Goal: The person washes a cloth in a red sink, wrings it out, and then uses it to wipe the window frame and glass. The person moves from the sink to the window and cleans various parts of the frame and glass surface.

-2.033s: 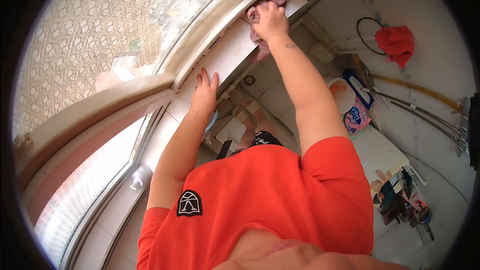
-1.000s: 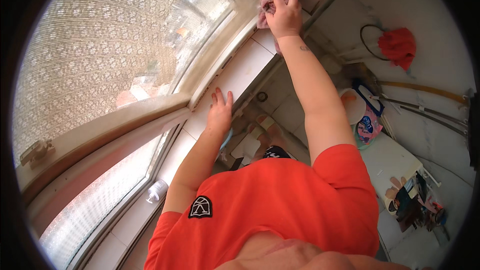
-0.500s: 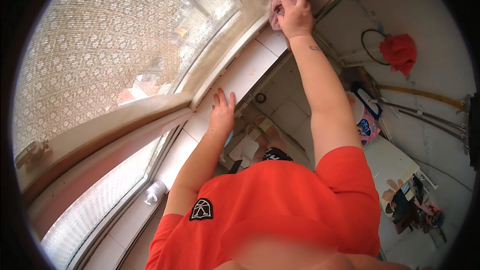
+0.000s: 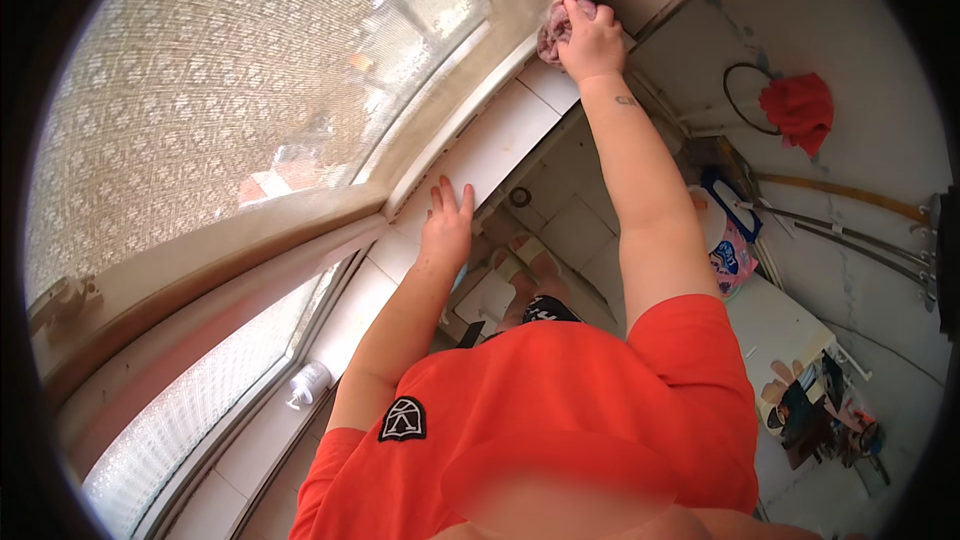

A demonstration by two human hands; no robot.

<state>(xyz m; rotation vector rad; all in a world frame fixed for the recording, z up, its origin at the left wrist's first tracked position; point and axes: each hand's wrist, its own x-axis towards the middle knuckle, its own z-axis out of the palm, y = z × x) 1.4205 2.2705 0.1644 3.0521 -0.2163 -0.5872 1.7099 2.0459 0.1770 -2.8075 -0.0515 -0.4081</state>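
A crumpled pinkish-grey cloth (image 4: 553, 37) is bunched under my right hand (image 4: 592, 44), whose fingers close round it at the far end of the tiled window sill (image 4: 497, 135). The cloth presses against the corner where the sill meets the window frame (image 4: 440, 130). Nearer me, my left hand (image 4: 446, 227) rests on the sill with its fingers stretched out and nothing in them. Beside both hands stands the window's patterned glass pane (image 4: 230, 90), set in a pale, grimy frame.
A white pump bottle (image 4: 310, 381) lies on the near part of the sill. To the right, a red cloth (image 4: 797, 108) hangs by a black ring on the wall, above metal rods (image 4: 850, 240), a pink package (image 4: 733, 258) and a white cabinet top (image 4: 790, 315) with several small items.
My right hand has shifted slightly nearer to me with the cloth still in its grip. The left hand stays on the sill almost unmoved.
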